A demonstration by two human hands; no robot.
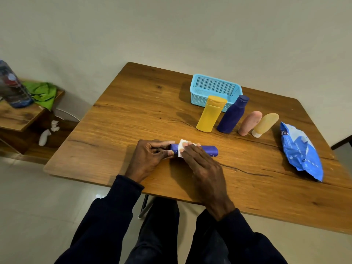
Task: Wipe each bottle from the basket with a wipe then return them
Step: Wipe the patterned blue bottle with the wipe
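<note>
Surroundings, upper right of the frame: pale blue perforated basket [215, 79] on the wooden bench [133, 111], with four bottles in a row just in front of it. From left to right stand a yellow bottle [210, 115], a dark-blue bottle [232, 115], a pink bottle [249, 123] and a tan tube [265, 123] resting on its white cap. A crumpled blue wipes pack [301, 151] lies at the right edge. At the left edge, a low side shelf [17, 117] carries a green cloth [43, 92] and a blurred plastic bottle [13, 86].

Centre: violet-blue bottle [209, 150] lying on its side on the bench, well apart from the row. The left hand [152, 153] grips its left end, fingers [167, 152] curled around it. The right hand [202, 161] covers its middle, fingers and thumb clamping a folded white wipe [180, 153] onto the bottle. Only the bottle's smooth, rounded right end shows uncovered.
</note>
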